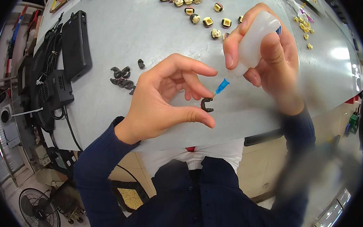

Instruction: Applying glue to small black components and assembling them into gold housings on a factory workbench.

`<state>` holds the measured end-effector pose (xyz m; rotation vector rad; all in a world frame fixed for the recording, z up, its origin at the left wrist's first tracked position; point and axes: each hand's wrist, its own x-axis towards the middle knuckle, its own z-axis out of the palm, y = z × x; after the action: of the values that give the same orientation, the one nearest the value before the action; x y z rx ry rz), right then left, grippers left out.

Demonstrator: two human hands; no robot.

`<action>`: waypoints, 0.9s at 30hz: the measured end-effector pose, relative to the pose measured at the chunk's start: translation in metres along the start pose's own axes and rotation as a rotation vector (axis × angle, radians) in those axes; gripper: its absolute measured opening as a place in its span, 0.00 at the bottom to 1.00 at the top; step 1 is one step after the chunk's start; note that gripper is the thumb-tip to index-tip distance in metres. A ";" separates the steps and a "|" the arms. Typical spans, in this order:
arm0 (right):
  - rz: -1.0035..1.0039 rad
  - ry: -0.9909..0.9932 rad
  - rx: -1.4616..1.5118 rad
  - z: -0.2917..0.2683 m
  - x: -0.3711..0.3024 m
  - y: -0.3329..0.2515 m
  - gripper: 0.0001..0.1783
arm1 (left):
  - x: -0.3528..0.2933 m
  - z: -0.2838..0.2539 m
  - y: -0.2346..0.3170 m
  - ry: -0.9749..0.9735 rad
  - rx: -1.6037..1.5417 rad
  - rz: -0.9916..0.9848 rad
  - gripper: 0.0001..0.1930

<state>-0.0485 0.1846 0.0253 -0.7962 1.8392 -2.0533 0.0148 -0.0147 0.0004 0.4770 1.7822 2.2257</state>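
Note:
Between the thumb and a fingertip of my left hand is a small black C-shaped plastic piece, its gap facing right. My right hand is wrapped round a translucent white squeeze bottle, tilted with its nozzle down to the left. The bottle's blue dispensing needle ends at or very near the top of the black piece; whether it touches I cannot tell. Left of my left hand, several similar black pieces lie loosely grouped on the grey table.
Many small cream-and-dark parts are scattered along the far side. More small yellowish pieces lie at the far right. A black box-shaped device and a power adapter with cables stand at the left. A fan stands on the floor.

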 end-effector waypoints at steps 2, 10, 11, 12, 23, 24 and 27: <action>0.010 0.000 -0.005 -0.001 0.000 -0.001 0.26 | 0.000 0.000 0.000 0.004 0.003 -0.008 0.31; 0.006 -0.010 0.218 -0.012 0.001 -0.002 0.21 | 0.002 -0.002 0.000 -0.008 0.024 0.002 0.30; 0.000 0.101 0.339 -0.012 0.003 -0.006 0.20 | 0.002 -0.002 0.001 -0.015 0.021 0.007 0.30; -0.009 0.210 0.457 -0.013 0.005 -0.010 0.19 | 0.001 -0.003 0.002 0.000 0.011 -0.011 0.30; -0.229 0.487 -0.612 -0.112 0.017 0.015 0.16 | -0.002 0.002 0.008 0.025 -0.013 -0.071 0.26; -0.275 0.505 -0.823 -0.114 0.019 0.024 0.15 | -0.004 0.000 0.008 0.042 -0.002 -0.078 0.26; -0.064 0.485 -0.733 -0.120 0.019 0.030 0.17 | -0.004 0.002 0.010 0.034 -0.010 -0.073 0.26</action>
<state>-0.1358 0.2684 -0.0054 -0.5209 2.9483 -1.6820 0.0196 -0.0165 0.0104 0.3681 1.7745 2.2056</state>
